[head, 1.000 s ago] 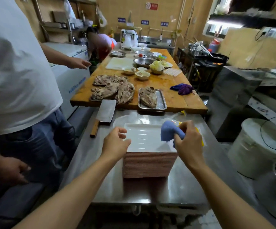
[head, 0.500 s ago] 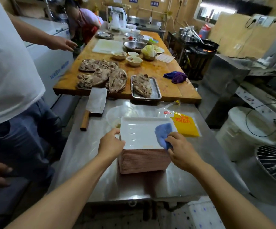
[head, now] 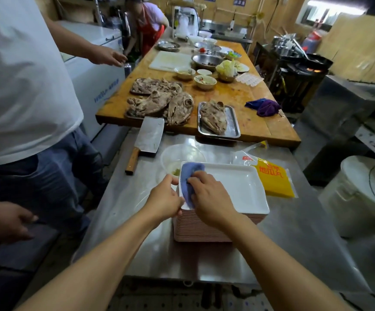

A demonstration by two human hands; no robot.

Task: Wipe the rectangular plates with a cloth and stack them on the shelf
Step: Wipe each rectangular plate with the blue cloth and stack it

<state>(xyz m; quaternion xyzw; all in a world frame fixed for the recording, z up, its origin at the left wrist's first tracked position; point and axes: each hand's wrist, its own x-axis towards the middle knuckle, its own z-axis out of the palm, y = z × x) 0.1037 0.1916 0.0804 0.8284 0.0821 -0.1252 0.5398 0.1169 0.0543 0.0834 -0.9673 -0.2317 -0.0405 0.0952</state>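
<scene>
The stack of rectangular plates [head: 206, 230] sat on the steel bench [head: 289, 243], its top plate [head: 238, 187] white and slightly skewed on the pink-edged pile beneath. The right hand [head: 211, 198] pressed a blue cloth [head: 188, 178] flat against the top plate's left rim, fingers bunched over the fabric. The left hand [head: 164, 200] pinched that same left edge, thumb on top, just beside the cloth. Bare steel lay open to the right of the stack and toward the bench's near edge. Just beyond the stack were a clear plastic bowl [head: 179, 153], touching or nearly touching the far left corner, and a yellow packet [head: 274, 178] near the far right corner. A cleaver [head: 148, 140] lay farther left, near the wooden table [head: 244, 104]. A person in a white shirt [head: 20, 81] stood close along the bench's left side
</scene>
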